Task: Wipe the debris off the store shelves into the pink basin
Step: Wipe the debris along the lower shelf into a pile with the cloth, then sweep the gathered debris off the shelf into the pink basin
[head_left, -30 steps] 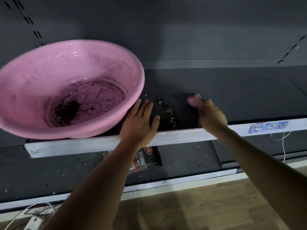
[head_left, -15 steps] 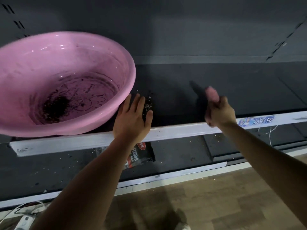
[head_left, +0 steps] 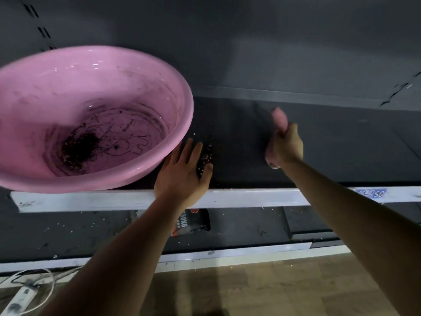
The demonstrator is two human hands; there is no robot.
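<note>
Nearest you, a power strip (head_left: 21, 295) lies on the floor at lower left. On the bottom shelf a dark packet (head_left: 193, 221) reads "STRONG" in part. A blue tag (head_left: 373, 193) on the white shelf edge shows a blurred "35". Your left hand (head_left: 182, 174) lies flat, fingers spread, beside debris (head_left: 205, 156), touching the basin (head_left: 75, 115) tilted on the shelf (head_left: 330, 156). Your right hand (head_left: 284, 147) is fisted around a pink cloth (head_left: 279, 118).

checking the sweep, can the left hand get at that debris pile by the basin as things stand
Probably yes: the left hand lies flat on the shelf, the debris pile right against its fingers, nothing between them.
</note>
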